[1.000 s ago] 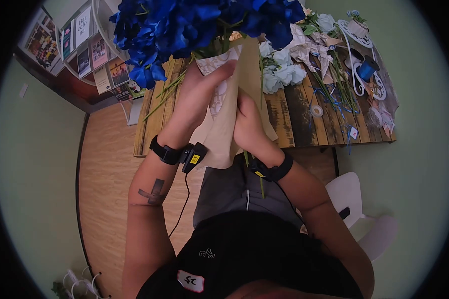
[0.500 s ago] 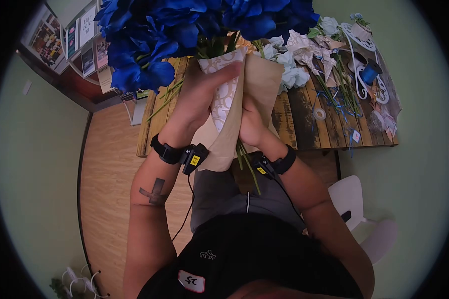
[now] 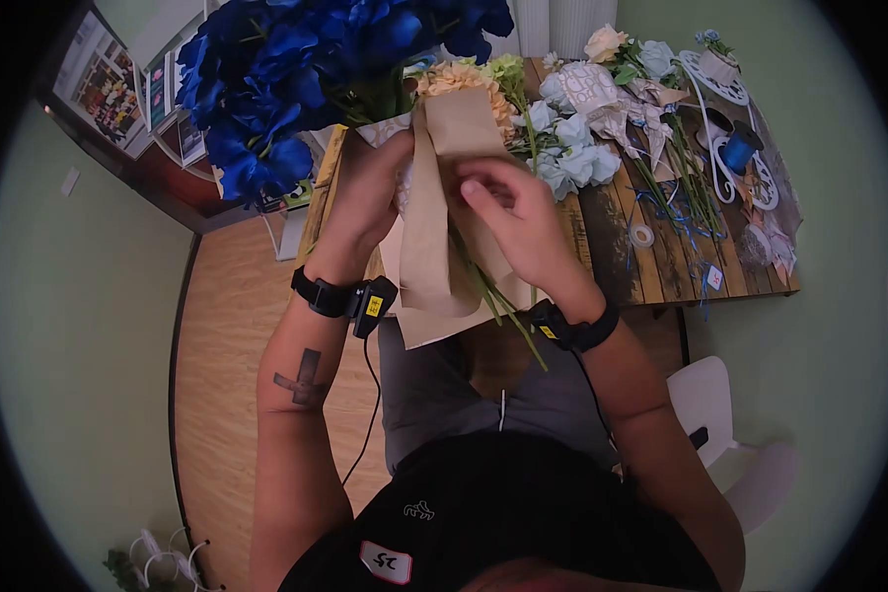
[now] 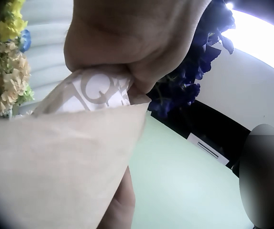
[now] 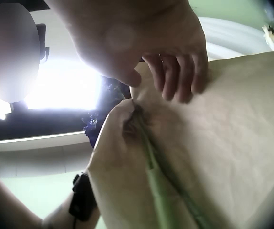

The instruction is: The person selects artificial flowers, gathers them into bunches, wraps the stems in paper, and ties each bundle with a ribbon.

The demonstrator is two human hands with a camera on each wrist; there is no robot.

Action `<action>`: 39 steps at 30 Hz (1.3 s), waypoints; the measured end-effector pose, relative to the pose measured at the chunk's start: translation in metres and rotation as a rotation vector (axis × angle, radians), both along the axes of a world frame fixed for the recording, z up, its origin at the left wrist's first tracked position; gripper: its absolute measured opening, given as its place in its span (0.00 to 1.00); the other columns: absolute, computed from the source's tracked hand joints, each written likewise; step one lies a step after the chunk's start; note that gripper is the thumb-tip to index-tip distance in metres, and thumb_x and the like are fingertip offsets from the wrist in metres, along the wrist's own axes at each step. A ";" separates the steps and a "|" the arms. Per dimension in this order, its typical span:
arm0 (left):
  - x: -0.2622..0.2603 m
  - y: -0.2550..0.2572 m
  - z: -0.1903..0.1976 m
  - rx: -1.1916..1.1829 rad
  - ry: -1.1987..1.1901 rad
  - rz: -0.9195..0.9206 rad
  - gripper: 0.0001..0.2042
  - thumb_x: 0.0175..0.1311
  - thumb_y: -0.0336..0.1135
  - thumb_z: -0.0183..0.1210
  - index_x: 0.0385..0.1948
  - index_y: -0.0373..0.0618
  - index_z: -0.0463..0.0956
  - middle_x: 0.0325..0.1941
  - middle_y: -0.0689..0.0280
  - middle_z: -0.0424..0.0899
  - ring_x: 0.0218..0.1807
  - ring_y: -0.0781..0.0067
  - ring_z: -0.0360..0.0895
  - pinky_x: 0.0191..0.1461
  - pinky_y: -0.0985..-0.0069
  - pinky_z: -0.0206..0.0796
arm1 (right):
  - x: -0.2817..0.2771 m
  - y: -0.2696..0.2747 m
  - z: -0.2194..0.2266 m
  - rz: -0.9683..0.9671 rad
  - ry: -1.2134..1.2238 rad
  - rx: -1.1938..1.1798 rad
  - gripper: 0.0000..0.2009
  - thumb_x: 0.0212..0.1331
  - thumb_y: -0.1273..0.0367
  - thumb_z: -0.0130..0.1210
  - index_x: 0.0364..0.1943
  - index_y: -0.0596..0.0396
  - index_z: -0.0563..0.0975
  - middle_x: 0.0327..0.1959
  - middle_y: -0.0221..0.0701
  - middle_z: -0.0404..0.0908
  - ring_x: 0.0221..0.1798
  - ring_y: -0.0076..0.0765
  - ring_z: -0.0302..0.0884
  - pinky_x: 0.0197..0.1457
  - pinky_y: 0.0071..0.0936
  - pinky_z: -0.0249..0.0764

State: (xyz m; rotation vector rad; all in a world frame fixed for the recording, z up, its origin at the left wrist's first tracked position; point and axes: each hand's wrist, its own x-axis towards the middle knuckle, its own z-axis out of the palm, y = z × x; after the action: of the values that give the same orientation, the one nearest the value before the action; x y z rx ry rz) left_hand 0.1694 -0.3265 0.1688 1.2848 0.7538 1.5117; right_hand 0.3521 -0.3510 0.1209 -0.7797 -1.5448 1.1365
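My left hand (image 3: 370,192) grips the neck of a bouquet of large blue flowers (image 3: 266,89), wrapped in brown kraft paper (image 3: 426,242). White patterned paper (image 4: 101,88) shows between this hand and the kraft layer in the left wrist view. Green stems (image 3: 498,306) stick out below the wrap. On the wrap's right side is my right hand (image 3: 531,222), its fingers loosely bent and thumb apart. In the right wrist view, those fingers (image 5: 171,78) lie against the kraft paper, above the point where the stems come through.
Behind the bouquet on the wooden table (image 3: 627,257) are peach flowers (image 3: 464,77) and pale blue flowers (image 3: 577,153). Further right lie wrapped stems, a tape roll (image 3: 641,236) and a blue ribbon spool (image 3: 740,148). A white chair (image 3: 703,400) stands at the right.
The blue blooms have shifted left, tilting the bouquet. My right hand has come out from the side of the wrap and moved right, its fingers loosened. My left hand keeps its hold.
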 end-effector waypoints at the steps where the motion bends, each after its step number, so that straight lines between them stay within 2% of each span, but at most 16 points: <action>1: -0.002 0.002 -0.001 0.010 -0.015 0.007 0.22 0.65 0.26 0.57 0.62 0.39 0.71 0.58 0.62 0.80 0.53 0.72 0.82 0.53 0.75 0.76 | 0.008 0.002 0.004 -0.160 -0.099 0.201 0.17 0.66 0.69 0.61 0.56 0.63 0.77 0.50 0.35 0.83 0.53 0.27 0.79 0.59 0.28 0.72; 2: -0.003 0.003 -0.001 0.009 -0.014 0.003 0.22 0.65 0.26 0.57 0.62 0.39 0.71 0.58 0.62 0.80 0.53 0.72 0.82 0.53 0.75 0.76 | 0.011 0.005 0.007 -0.164 -0.098 0.200 0.17 0.66 0.69 0.61 0.56 0.63 0.77 0.50 0.35 0.83 0.53 0.27 0.79 0.59 0.28 0.72; 4: -0.002 0.003 0.000 -0.028 -0.023 -0.032 0.24 0.64 0.25 0.57 0.65 0.41 0.70 0.62 0.62 0.78 0.58 0.71 0.80 0.57 0.74 0.74 | 0.017 0.007 0.019 -0.746 -0.198 0.739 0.19 0.63 0.67 0.65 0.54 0.63 0.77 0.48 0.36 0.84 0.50 0.29 0.79 0.58 0.29 0.73; 6: 0.000 0.000 0.001 -0.055 -0.005 -0.042 0.25 0.64 0.25 0.56 0.66 0.42 0.69 0.63 0.62 0.77 0.58 0.71 0.79 0.58 0.74 0.74 | 0.015 0.010 0.022 -0.767 -0.183 0.766 0.20 0.60 0.66 0.68 0.53 0.64 0.77 0.48 0.35 0.84 0.48 0.31 0.80 0.57 0.31 0.74; 8: 0.002 0.000 0.001 -0.081 0.012 -0.055 0.26 0.64 0.25 0.56 0.67 0.43 0.68 0.63 0.63 0.77 0.59 0.70 0.79 0.58 0.74 0.73 | 0.014 0.015 0.018 -0.231 0.025 0.347 0.20 0.61 0.66 0.68 0.52 0.64 0.77 0.47 0.34 0.84 0.47 0.29 0.80 0.56 0.29 0.75; 12: 0.004 0.001 0.001 -0.037 0.027 -0.086 0.27 0.64 0.25 0.57 0.68 0.42 0.68 0.61 0.63 0.78 0.57 0.72 0.79 0.57 0.75 0.73 | 0.013 0.025 0.021 -0.171 0.010 0.147 0.20 0.61 0.66 0.69 0.52 0.64 0.78 0.45 0.32 0.85 0.46 0.25 0.81 0.53 0.26 0.76; 18: -0.002 0.000 -0.004 -0.039 0.044 -0.096 0.26 0.64 0.25 0.58 0.66 0.41 0.69 0.60 0.65 0.78 0.56 0.74 0.78 0.60 0.75 0.70 | 0.002 0.029 0.036 -0.250 0.006 0.485 0.13 0.63 0.69 0.65 0.46 0.64 0.81 0.39 0.30 0.86 0.42 0.20 0.81 0.46 0.22 0.76; 24: -0.001 -0.004 0.001 -0.039 -0.017 -0.092 0.24 0.64 0.26 0.59 0.64 0.41 0.70 0.58 0.64 0.80 0.56 0.73 0.79 0.60 0.74 0.70 | 0.003 0.034 0.048 -0.233 0.088 0.222 0.10 0.60 0.73 0.65 0.44 0.61 0.81 0.41 0.31 0.85 0.42 0.24 0.81 0.45 0.26 0.76; 26: -0.001 -0.002 0.001 -0.006 -0.028 -0.064 0.23 0.64 0.26 0.59 0.63 0.41 0.71 0.57 0.64 0.81 0.55 0.73 0.80 0.59 0.74 0.71 | 0.001 0.030 0.057 -0.902 -0.221 0.943 0.09 0.56 0.76 0.63 0.41 0.60 0.81 0.42 0.33 0.82 0.41 0.33 0.80 0.47 0.29 0.75; 27: -0.002 -0.001 0.000 -0.021 -0.019 -0.027 0.22 0.64 0.25 0.59 0.62 0.41 0.71 0.57 0.64 0.81 0.54 0.73 0.80 0.58 0.74 0.72 | 0.000 0.021 0.061 -0.897 -0.220 0.948 0.09 0.56 0.76 0.63 0.41 0.60 0.81 0.42 0.33 0.82 0.41 0.33 0.80 0.47 0.29 0.75; 29: -0.006 -0.001 -0.004 -0.048 -0.012 0.012 0.21 0.64 0.25 0.59 0.61 0.41 0.72 0.56 0.64 0.81 0.53 0.73 0.81 0.56 0.74 0.73 | -0.006 -0.004 0.064 -0.617 -0.306 0.974 0.11 0.53 0.77 0.62 0.42 0.58 0.81 0.43 0.36 0.79 0.42 0.42 0.77 0.47 0.33 0.75; 30: -0.007 -0.001 -0.005 -0.048 -0.020 -0.020 0.21 0.64 0.25 0.58 0.60 0.40 0.72 0.55 0.64 0.81 0.53 0.72 0.81 0.55 0.74 0.74 | -0.014 -0.003 0.060 -0.446 -0.181 0.800 0.10 0.56 0.75 0.62 0.42 0.57 0.81 0.42 0.35 0.78 0.43 0.46 0.79 0.48 0.37 0.75; 31: -0.008 0.000 -0.005 -0.045 -0.027 -0.056 0.20 0.65 0.25 0.58 0.60 0.40 0.72 0.55 0.64 0.82 0.53 0.72 0.81 0.55 0.74 0.74 | -0.021 0.000 0.056 -0.453 -0.182 0.796 0.10 0.56 0.75 0.62 0.42 0.57 0.81 0.42 0.35 0.78 0.43 0.46 0.79 0.48 0.37 0.75; 33: -0.007 0.001 -0.008 -0.052 -0.033 -0.071 0.20 0.65 0.24 0.58 0.60 0.40 0.72 0.54 0.64 0.81 0.53 0.72 0.81 0.55 0.74 0.74 | -0.029 0.012 0.052 -0.141 0.083 0.366 0.10 0.60 0.76 0.60 0.46 0.58 0.81 0.41 0.35 0.79 0.42 0.36 0.82 0.47 0.31 0.79; 36: -0.009 0.002 -0.007 -0.061 -0.049 -0.105 0.21 0.65 0.24 0.57 0.60 0.40 0.71 0.54 0.63 0.81 0.53 0.71 0.81 0.54 0.74 0.74 | -0.024 0.039 0.037 0.010 0.133 0.280 0.14 0.68 0.76 0.54 0.57 0.59 0.78 0.48 0.30 0.79 0.51 0.25 0.81 0.52 0.24 0.80; 39: -0.010 -0.002 -0.006 -0.074 -0.082 -0.142 0.21 0.65 0.23 0.56 0.61 0.41 0.71 0.55 0.63 0.81 0.53 0.71 0.81 0.55 0.74 0.75 | -0.020 0.030 0.046 0.144 0.214 0.115 0.16 0.69 0.76 0.54 0.60 0.59 0.76 0.48 0.31 0.80 0.52 0.24 0.81 0.50 0.25 0.81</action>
State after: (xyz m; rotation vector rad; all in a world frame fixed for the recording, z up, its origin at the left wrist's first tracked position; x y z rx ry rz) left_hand 0.1591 -0.3284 0.1627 1.1893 0.6461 1.4011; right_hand 0.3322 -0.3210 0.1669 -0.4604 -1.4881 1.1837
